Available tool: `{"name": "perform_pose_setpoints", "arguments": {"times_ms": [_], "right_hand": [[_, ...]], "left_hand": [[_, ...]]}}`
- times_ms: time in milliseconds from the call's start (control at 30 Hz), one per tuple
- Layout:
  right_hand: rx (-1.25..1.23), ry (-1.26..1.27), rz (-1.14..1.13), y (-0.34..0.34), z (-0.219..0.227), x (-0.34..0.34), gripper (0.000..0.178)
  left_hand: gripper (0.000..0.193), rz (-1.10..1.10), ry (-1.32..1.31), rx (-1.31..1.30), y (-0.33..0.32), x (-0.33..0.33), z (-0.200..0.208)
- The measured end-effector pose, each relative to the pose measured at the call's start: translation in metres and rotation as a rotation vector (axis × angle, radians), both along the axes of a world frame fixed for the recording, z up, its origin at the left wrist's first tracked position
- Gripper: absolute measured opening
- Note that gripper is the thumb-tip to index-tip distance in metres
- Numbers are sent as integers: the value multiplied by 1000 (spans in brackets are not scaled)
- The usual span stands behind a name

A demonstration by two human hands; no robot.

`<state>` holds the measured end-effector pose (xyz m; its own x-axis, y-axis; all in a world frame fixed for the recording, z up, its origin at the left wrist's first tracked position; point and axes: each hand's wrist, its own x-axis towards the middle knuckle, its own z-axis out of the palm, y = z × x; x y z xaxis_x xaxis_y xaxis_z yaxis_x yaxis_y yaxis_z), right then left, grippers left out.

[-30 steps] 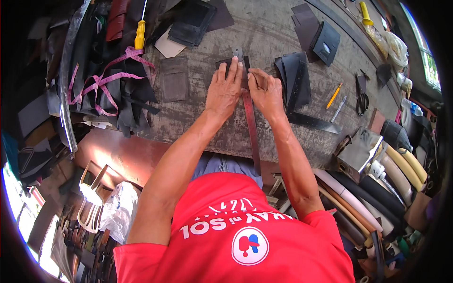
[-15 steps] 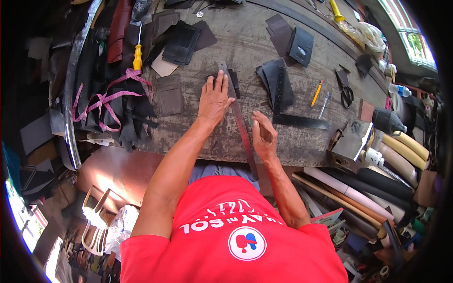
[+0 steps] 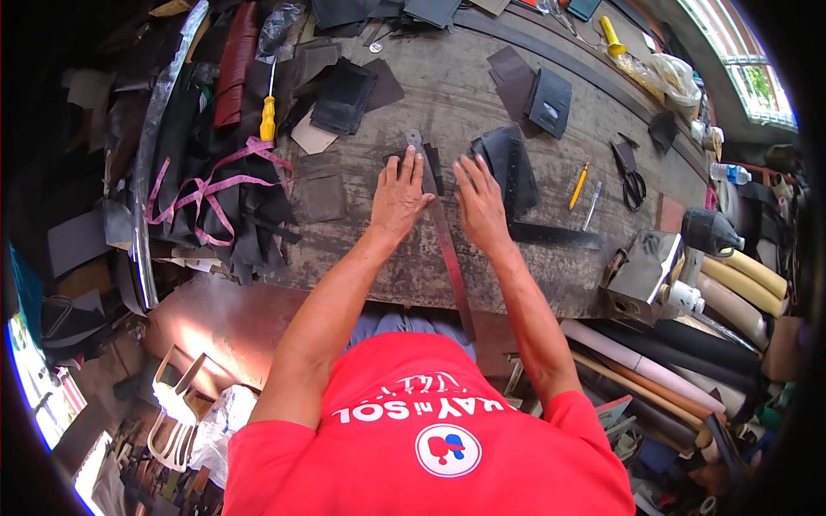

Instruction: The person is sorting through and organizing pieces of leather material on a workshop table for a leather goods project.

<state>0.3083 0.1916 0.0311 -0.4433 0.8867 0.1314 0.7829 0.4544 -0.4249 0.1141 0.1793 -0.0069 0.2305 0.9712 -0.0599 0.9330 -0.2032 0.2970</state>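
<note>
left hand [image 3: 401, 199]: flat along ruler [image 3: 445, 236] | right hand [image 3: 482, 206]: outstretched beside dark sheets [image 3: 501, 144] | pencil [image 3: 579, 186]: on worktable [image 3: 559, 277]

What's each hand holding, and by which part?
The left hand presses the ruler down near its far end. Whether the right hand holds anything is hidden.

From where I stand, the long, narrow metal ruler [image 3: 447, 245] lies slantwise on the scuffed counter [image 3: 551, 279], its far end leaning a little to the left. That end is rounded, with a small hole, and looks grey; lower down the metal takes on a reddish tinge. The near end runs out past the counter's edge. The left hand [image 3: 401, 198] rests flat by its upper part, fingertips over it. Dark, flat, leather-like pieces [image 3: 435, 168] peek out either side there, mostly covered, their full outline hidden.
</note>
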Motion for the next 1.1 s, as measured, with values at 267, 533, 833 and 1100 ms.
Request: {"name": "perform_pose_setpoints", "arguments": {"times_ms": [267,533,833,1100], "right_hand": [[-81,58,85,56,-42,-30,39],[61,197,4,-7,-30,-19,21],[62,-82,-123,-69,-11,41,22],[-24,-40,-143,-126,-31,25,21]], "left_hand": [[80,12,-45,36,-3,-1,-1],[78,3,-26,43,0,0,-1],[81,11,-13,-36,2,2,1],[76,105,-125,16,0,9,3]]}}
